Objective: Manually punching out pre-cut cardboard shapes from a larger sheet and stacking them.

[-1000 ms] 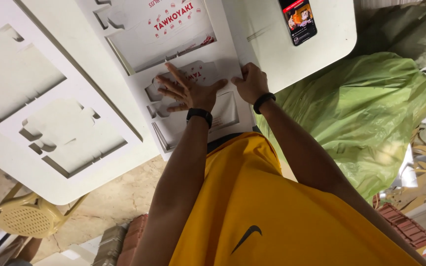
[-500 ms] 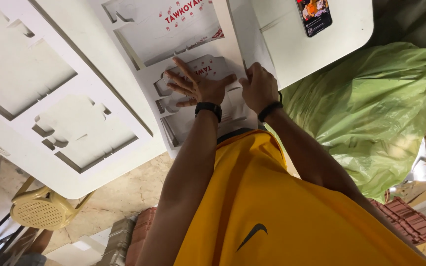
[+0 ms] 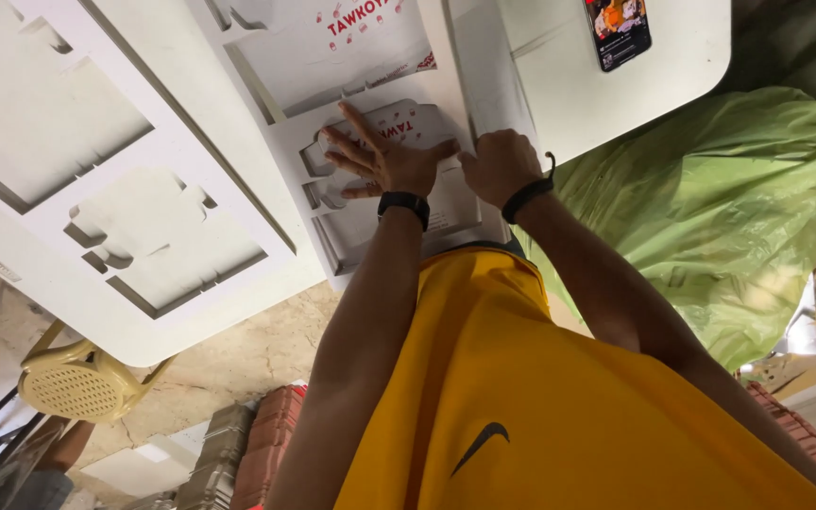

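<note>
A white die-cut cardboard sheet (image 3: pixel 285 132) with red print lies on the white table (image 3: pixel 682 85). My left hand (image 3: pixel 384 159), with a black band on its wrist, rests flat with fingers spread on a punched-out panel (image 3: pixel 408 123) of that sheet. My right hand (image 3: pixel 501 165), with a black wristband, is curled into a fist right beside it. Its fingers close on the sheet's right strip (image 3: pixel 484 85). The two hands nearly touch at the thumbs.
A second white die-cut sheet (image 3: pixel 40 217) with large cut-outs lies to the left. A phone (image 3: pixel 619 28) with a lit screen lies on the table at the top right. A green plastic bag (image 3: pixel 729 208) sits to the right. A yellow stool (image 3: pixel 77 382) and reddish crates (image 3: pixel 276 444) stand on the floor.
The sheet and both hands have shifted up and right in view. My right hand has gone from holding the sheet's edge to a tight fist next to my left hand.
</note>
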